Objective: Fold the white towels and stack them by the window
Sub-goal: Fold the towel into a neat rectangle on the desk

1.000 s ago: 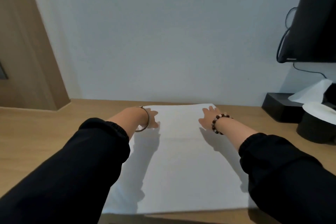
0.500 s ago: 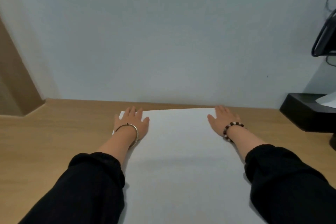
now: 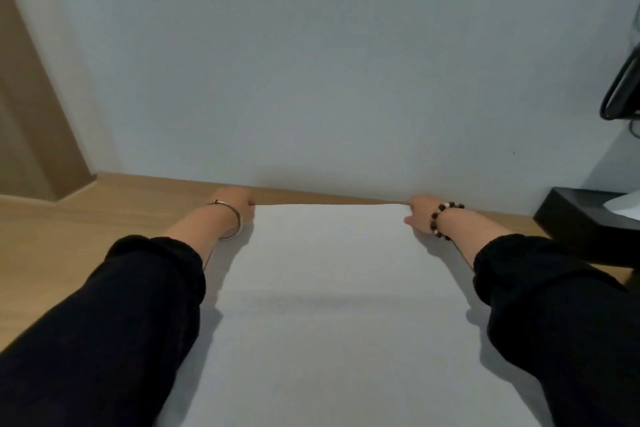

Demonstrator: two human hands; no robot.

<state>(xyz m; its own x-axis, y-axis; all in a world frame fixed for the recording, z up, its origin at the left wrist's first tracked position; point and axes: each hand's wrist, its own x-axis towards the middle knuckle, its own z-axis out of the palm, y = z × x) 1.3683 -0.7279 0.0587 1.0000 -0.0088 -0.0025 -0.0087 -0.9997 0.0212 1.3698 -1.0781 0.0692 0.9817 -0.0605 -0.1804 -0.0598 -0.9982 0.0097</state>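
Note:
A white towel (image 3: 329, 288) lies flat on the wooden table (image 3: 69, 246), running from the near edge of the view to a line close to the wall. My left hand (image 3: 235, 203) is at the towel's far left corner, fingers curled down over the corner. At the far right corner, my right hand (image 3: 417, 213) has its fingers curled on the edge. The far edge between both hands looks slightly raised off the table. Both fingertips are hidden behind the hands.
A pale wall (image 3: 311, 62) rises just behind the towel's far edge. A black tissue box (image 3: 581, 222) sits on the table at the right, with a black cable (image 3: 620, 90) hanging above it. A brown panel (image 3: 31, 107) stands at the left.
Both hands went from lying flat on the towel's far corners to curling round them. The towel's far edge now sits nearer the wall.

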